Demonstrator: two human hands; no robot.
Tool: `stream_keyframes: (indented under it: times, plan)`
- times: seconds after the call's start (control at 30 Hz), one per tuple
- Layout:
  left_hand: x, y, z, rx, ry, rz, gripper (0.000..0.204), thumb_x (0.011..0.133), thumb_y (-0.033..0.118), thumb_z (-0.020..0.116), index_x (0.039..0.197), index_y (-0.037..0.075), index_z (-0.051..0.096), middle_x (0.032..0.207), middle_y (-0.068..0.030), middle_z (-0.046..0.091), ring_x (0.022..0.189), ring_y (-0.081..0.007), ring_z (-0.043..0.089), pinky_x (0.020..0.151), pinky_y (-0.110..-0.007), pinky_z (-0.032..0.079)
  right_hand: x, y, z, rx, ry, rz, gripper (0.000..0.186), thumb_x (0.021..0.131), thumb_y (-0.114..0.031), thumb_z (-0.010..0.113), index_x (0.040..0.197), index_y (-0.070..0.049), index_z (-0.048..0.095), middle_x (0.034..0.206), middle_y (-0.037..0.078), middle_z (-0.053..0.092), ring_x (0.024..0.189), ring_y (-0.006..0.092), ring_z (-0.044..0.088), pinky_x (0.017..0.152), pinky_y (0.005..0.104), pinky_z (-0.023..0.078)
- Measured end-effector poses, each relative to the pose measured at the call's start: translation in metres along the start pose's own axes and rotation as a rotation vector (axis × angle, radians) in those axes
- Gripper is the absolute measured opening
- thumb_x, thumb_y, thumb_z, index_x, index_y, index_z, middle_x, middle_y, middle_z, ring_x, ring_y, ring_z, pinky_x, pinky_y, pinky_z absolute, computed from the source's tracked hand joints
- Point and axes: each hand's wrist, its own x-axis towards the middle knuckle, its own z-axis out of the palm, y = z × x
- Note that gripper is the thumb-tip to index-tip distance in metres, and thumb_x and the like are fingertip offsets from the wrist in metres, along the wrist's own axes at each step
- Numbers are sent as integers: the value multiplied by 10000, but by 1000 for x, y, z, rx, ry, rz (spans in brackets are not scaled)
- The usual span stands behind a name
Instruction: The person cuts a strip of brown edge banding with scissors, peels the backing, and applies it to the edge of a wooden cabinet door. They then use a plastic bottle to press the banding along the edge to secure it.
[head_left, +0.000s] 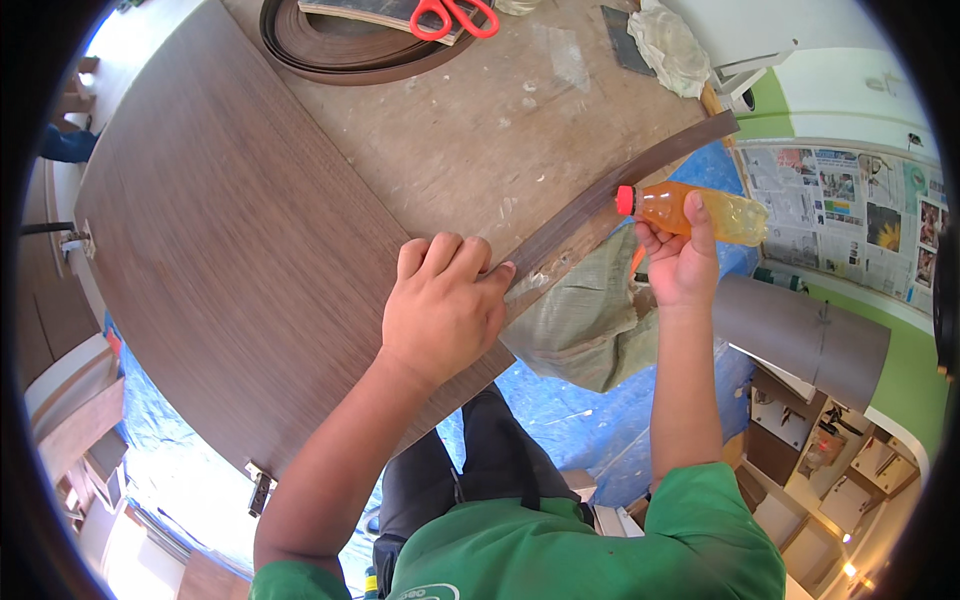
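Observation:
My right hand (678, 262) is wrapped round a small clear plastic bottle (737, 218). The bottle lies nearly level, its red cap to the left, with orange-yellow liquid inside. Fingers curled, my left hand (447, 298) rests at the right edge of a brown wood-grain panel (230, 210). Its thumb and forefinger pinch the near end of a dark brown edge-banding strip (610, 185). From there the strip runs to the far right along the worktable's edge, passing just left of the bottle cap. The fingertips under my left hand are partly hidden.
A coil of brown edge banding (330, 65) and red-handled scissors (432, 22) lie on the worktable (430, 130). A crumpled plastic bag (668, 45) sits at the far right. Below the table's edge are a greenish sack (570, 325) and blue sheeting (620, 430). Hinges (260, 485) project from the panel.

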Motion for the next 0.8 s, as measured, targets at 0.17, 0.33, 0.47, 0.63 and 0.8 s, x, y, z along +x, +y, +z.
stream_keyframes:
  times: [0.17,0.33,0.47,0.63,0.8]
  plan:
    - [0,0,-1,-9,6,-2,139,839,168,769,963,208,818,945,22,556,977,-201,552,947,-393,411,0,-1,3,-32,3,-20,503,914,-383,832,1209,-25,640,1070,129,756,906,243,773,749,345,673]
    - [0,-1,1,-17,7,1,135,837,168,768,957,205,817,953,23,562,983,-201,553,947,-392,412,0,1,10,-58,24,-55,503,914,-358,834,1218,-13,632,1085,131,746,912,254,775,745,356,677]
    - [0,-1,0,-16,1,2,170,823,163,764,976,206,822,961,24,570,992,-200,556,948,-391,413,-7,2,20,-133,15,-126,496,902,-305,852,1230,-8,628,1082,124,738,930,244,763,760,363,674]
    - [0,-2,-1,-10,-20,-1,226,805,162,759,1015,214,826,962,26,574,1004,-197,557,955,-390,413,-18,8,34,-328,-50,-326,429,870,-200,894,1182,-12,669,1056,95,736,942,191,730,805,335,634]
    - [0,-2,-1,-16,-24,-3,236,803,161,757,1022,215,825,957,26,570,1002,-196,557,958,-388,412,-22,11,39,-575,-135,-472,353,841,-69,908,1121,-10,702,1061,64,738,940,139,699,846,284,570]
